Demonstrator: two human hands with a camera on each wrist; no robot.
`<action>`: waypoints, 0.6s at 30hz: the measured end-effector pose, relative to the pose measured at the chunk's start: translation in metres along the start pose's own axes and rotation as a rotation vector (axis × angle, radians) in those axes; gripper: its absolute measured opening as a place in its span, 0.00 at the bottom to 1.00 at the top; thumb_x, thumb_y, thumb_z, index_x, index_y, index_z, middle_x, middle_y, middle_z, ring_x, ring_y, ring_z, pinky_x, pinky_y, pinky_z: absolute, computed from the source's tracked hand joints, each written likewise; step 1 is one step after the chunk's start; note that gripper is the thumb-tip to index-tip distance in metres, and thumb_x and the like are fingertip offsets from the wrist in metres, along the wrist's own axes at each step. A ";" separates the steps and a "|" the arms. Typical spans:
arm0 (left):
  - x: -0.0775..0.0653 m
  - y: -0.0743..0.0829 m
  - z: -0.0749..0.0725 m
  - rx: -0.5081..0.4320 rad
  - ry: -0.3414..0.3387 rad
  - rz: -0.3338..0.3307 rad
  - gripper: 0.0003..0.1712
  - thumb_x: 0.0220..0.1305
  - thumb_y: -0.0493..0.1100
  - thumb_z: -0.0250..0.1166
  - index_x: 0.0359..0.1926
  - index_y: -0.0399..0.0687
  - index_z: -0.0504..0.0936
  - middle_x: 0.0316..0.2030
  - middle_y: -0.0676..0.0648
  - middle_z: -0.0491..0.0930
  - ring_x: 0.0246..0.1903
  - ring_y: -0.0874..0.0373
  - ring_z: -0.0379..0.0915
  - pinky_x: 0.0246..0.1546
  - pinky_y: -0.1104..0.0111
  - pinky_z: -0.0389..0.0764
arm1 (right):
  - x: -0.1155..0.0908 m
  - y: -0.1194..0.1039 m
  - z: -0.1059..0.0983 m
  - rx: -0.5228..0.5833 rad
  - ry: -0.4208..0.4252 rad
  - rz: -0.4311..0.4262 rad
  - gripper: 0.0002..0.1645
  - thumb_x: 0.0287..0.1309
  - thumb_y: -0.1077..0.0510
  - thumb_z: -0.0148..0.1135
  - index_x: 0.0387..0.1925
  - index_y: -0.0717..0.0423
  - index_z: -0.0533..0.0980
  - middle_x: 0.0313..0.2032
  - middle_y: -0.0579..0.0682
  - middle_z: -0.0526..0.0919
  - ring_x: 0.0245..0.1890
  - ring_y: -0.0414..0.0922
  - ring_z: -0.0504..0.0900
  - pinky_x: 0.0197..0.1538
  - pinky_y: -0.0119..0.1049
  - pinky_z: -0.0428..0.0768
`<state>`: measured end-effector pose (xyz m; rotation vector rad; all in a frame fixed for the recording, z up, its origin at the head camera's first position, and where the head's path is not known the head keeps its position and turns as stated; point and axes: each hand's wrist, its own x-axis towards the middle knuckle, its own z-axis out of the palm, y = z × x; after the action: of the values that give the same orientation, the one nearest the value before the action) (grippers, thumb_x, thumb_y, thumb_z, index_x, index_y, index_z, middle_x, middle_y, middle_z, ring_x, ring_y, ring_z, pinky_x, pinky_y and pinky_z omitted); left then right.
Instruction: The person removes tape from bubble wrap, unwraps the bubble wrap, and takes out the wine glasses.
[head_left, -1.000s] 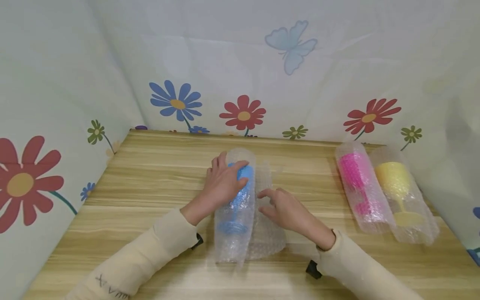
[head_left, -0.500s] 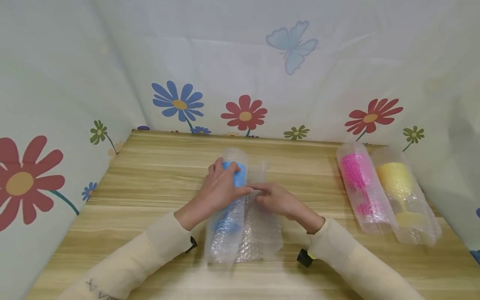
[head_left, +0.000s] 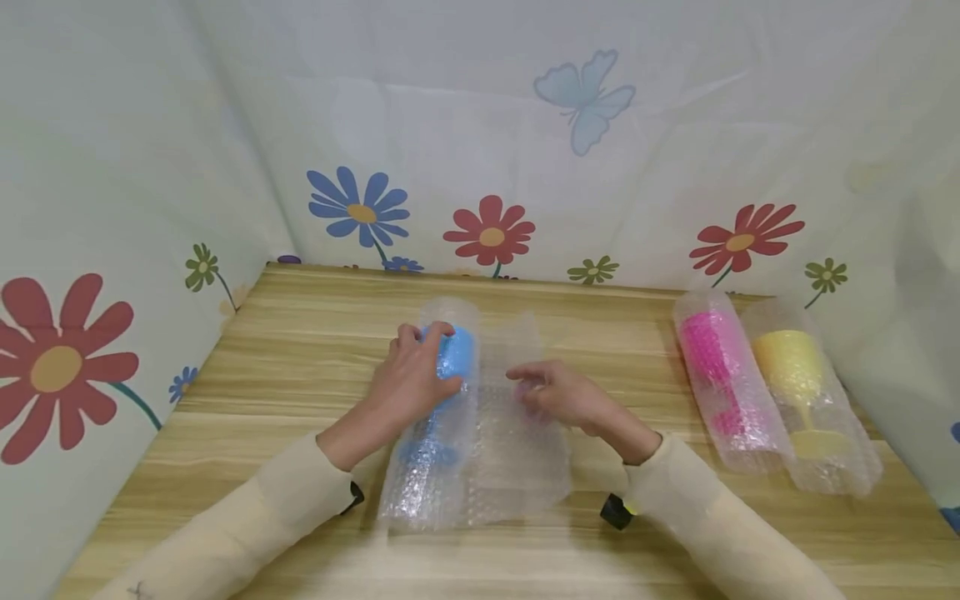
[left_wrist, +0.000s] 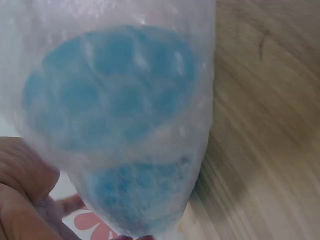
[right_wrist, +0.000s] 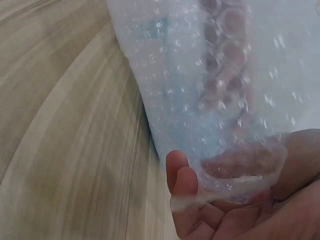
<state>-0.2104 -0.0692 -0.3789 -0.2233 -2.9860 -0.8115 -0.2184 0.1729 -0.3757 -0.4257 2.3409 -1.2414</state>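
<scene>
A blue goblet lies rolled in clear bubble wrap on the table, its bowl toward the back. My left hand grips the wrapped roll from its left side at the bowl, thumb and fingers curved over it. Through the film in the left wrist view, the round blue base shows up close. At the right, a flap of the wrap spreads out flat. My right hand holds the flap's right edge, with the film between thumb and curled fingers in the right wrist view.
To the right on the wooden table lie a pink goblet and a yellow goblet, each rolled in bubble wrap, side by side. A flower-printed curtain encloses the table's back and sides.
The wrapped blue goblet has rolled left with my left hand, and more of the flap lies spread out. My right hand reached left to the roll, then drew back to the flap's edge.
</scene>
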 end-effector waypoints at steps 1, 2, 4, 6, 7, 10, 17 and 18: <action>-0.001 -0.001 -0.001 0.029 -0.004 0.014 0.37 0.61 0.49 0.74 0.69 0.53 0.72 0.62 0.28 0.64 0.54 0.34 0.70 0.41 0.48 0.80 | 0.000 0.001 0.000 0.004 -0.005 0.004 0.25 0.70 0.69 0.55 0.67 0.69 0.73 0.42 0.58 0.83 0.32 0.43 0.80 0.36 0.35 0.81; -0.002 -0.003 -0.002 0.056 -0.008 0.029 0.35 0.62 0.48 0.73 0.70 0.55 0.74 0.64 0.27 0.63 0.57 0.32 0.69 0.44 0.46 0.80 | 0.000 0.001 0.000 0.008 -0.008 0.006 0.25 0.70 0.69 0.55 0.67 0.69 0.73 0.41 0.57 0.84 0.32 0.43 0.81 0.36 0.35 0.81; -0.004 -0.006 -0.004 0.102 -0.008 0.078 0.30 0.64 0.45 0.69 0.68 0.56 0.78 0.68 0.25 0.61 0.62 0.30 0.65 0.52 0.42 0.76 | 0.001 0.002 0.000 0.022 -0.013 0.008 0.25 0.70 0.69 0.56 0.67 0.69 0.73 0.40 0.56 0.84 0.32 0.43 0.81 0.37 0.35 0.81; -0.006 -0.009 -0.007 0.121 -0.003 0.126 0.27 0.66 0.41 0.67 0.66 0.55 0.81 0.70 0.25 0.59 0.66 0.28 0.59 0.59 0.39 0.71 | 0.000 0.002 0.000 0.032 -0.015 0.013 0.26 0.70 0.68 0.57 0.67 0.68 0.73 0.41 0.56 0.84 0.31 0.42 0.81 0.36 0.34 0.82; -0.007 -0.011 -0.008 0.124 -0.001 0.147 0.25 0.66 0.40 0.66 0.65 0.54 0.83 0.71 0.25 0.58 0.68 0.27 0.57 0.62 0.38 0.69 | 0.000 0.003 -0.001 0.038 -0.016 0.017 0.26 0.70 0.69 0.57 0.68 0.68 0.72 0.41 0.56 0.84 0.31 0.42 0.81 0.36 0.34 0.82; -0.009 -0.016 -0.012 0.092 -0.002 0.167 0.23 0.67 0.38 0.65 0.62 0.51 0.84 0.72 0.24 0.58 0.68 0.26 0.56 0.64 0.38 0.67 | 0.000 0.002 -0.002 0.047 -0.019 0.025 0.27 0.70 0.69 0.57 0.68 0.68 0.72 0.42 0.56 0.83 0.30 0.43 0.81 0.35 0.34 0.81; -0.011 -0.024 -0.012 0.051 -0.005 0.116 0.32 0.62 0.52 0.76 0.64 0.48 0.79 0.72 0.24 0.53 0.67 0.26 0.59 0.61 0.39 0.72 | 0.002 0.000 -0.004 0.056 -0.011 0.040 0.28 0.67 0.72 0.56 0.68 0.68 0.72 0.43 0.56 0.83 0.29 0.42 0.80 0.32 0.32 0.79; -0.012 -0.025 -0.012 0.045 -0.005 0.104 0.34 0.60 0.53 0.78 0.64 0.47 0.78 0.73 0.24 0.51 0.66 0.27 0.59 0.59 0.40 0.74 | 0.003 0.001 -0.005 0.055 -0.008 0.041 0.28 0.67 0.72 0.56 0.68 0.68 0.72 0.43 0.56 0.83 0.29 0.42 0.80 0.32 0.32 0.79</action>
<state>-0.2026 -0.0985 -0.3821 -0.3757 -2.9650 -0.7329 -0.2229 0.1753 -0.3747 -0.3619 2.2920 -1.2791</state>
